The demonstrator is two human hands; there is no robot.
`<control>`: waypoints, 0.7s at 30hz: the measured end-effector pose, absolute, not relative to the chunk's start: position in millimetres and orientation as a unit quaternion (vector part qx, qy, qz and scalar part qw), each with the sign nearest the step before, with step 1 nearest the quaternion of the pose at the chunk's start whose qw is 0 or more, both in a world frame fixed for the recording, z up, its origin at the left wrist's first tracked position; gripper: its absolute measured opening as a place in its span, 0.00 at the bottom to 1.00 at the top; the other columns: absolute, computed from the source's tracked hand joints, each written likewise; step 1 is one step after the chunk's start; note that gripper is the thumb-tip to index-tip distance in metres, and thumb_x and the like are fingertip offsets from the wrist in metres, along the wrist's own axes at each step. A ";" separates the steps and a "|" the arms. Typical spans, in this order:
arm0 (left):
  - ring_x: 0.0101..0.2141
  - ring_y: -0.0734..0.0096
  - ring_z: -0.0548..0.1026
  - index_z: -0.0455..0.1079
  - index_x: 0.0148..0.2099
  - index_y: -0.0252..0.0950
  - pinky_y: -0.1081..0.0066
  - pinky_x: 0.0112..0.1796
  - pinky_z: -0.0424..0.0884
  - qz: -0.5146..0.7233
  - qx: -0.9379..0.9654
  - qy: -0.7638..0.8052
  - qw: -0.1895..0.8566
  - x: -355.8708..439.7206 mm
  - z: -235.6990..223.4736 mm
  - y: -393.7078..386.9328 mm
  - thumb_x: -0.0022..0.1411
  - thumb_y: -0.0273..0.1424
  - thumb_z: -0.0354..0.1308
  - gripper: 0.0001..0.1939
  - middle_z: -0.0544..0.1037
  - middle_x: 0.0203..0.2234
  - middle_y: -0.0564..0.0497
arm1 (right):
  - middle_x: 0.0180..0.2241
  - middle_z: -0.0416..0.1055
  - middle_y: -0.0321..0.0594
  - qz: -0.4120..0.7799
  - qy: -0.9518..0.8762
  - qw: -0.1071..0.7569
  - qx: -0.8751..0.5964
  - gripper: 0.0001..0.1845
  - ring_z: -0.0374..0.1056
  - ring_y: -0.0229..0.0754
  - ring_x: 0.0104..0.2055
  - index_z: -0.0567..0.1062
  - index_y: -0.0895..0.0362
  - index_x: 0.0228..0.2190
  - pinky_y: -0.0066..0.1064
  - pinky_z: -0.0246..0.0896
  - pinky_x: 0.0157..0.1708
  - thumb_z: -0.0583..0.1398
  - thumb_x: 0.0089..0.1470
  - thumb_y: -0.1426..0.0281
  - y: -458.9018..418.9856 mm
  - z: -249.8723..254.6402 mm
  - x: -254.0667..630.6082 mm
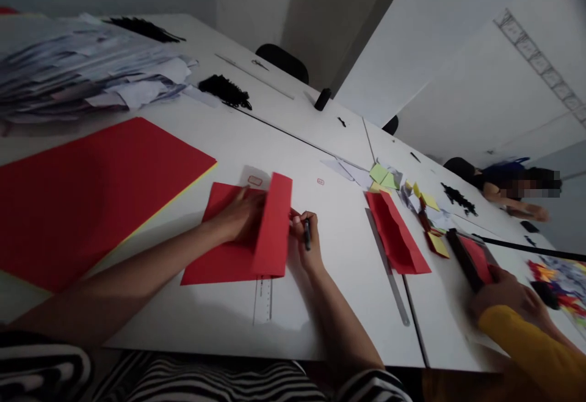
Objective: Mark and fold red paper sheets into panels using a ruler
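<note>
A red paper sheet [220, 255] lies on the white table [329, 280], its right part folded up into a standing flap [273, 225]. My left hand [240, 214] lies flat on the sheet, fingers spread against the fold. My right hand [307, 240] is closed round a dark pen [307, 234] and touches the flap's right edge. A clear ruler [262, 298] sticks out from under the sheet toward me.
A large red sheet [86, 194] lies at the left, below a pile of white papers [82, 72]. A folded red paper [397, 234] and a metal ruler [389, 274] lie to the right. Another person's hand [503, 295] in a yellow sleeve holds a red-lined box [471, 258].
</note>
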State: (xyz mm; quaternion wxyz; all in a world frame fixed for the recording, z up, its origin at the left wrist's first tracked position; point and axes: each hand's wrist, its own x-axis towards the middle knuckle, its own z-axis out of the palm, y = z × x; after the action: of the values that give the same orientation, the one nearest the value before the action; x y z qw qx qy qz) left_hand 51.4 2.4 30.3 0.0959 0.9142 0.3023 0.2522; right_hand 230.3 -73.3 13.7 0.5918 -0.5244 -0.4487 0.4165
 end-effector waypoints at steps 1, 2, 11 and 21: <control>0.58 0.58 0.65 0.67 0.57 0.42 0.48 0.61 0.49 0.236 0.926 0.281 0.091 55.1 23.5 9.8 0.64 0.26 0.53 0.19 0.72 0.55 0.49 | 0.38 0.73 0.36 0.432 -0.421 0.598 -0.529 0.18 0.69 0.40 0.37 0.58 0.50 0.33 0.34 0.64 0.38 0.59 0.55 0.53 -67.0 13.7 234.4; 0.61 0.56 0.61 0.65 0.59 0.43 0.45 0.62 0.45 0.206 0.943 0.247 0.087 57.5 17.3 14.8 0.64 0.24 0.52 0.22 0.69 0.58 0.49 | 0.33 0.71 0.32 0.443 -0.396 0.601 -0.535 0.19 0.67 0.38 0.32 0.59 0.50 0.33 0.31 0.62 0.34 0.60 0.53 0.51 -62.6 13.6 240.0; 0.63 0.66 0.58 0.61 0.63 0.51 0.53 0.63 0.47 0.127 0.961 0.209 0.127 59.1 -4.5 22.1 0.66 0.24 0.46 0.26 0.63 0.63 0.56 | 0.23 0.57 0.28 0.475 -0.321 0.586 -0.572 0.22 0.52 0.36 0.23 0.61 0.51 0.30 0.29 0.49 0.25 0.60 0.49 0.47 -53.2 12.2 297.5; 0.65 0.60 0.55 0.61 0.63 0.46 0.51 0.63 0.48 0.114 0.947 0.275 0.122 47.0 3.2 32.0 0.68 0.39 0.47 0.23 0.60 0.64 0.52 | 0.26 0.60 0.29 0.487 -0.346 0.569 -0.565 0.20 0.57 0.38 0.29 0.62 0.51 0.29 0.28 0.50 0.29 0.67 0.44 0.57 -53.6 19.5 317.5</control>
State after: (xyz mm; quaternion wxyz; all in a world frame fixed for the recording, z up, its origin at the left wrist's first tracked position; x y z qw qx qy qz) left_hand 47.0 32.0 3.2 0.1225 0.9468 0.2747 0.1144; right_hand 317.5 -53.6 19.5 0.5688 -0.5654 -0.3459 0.4869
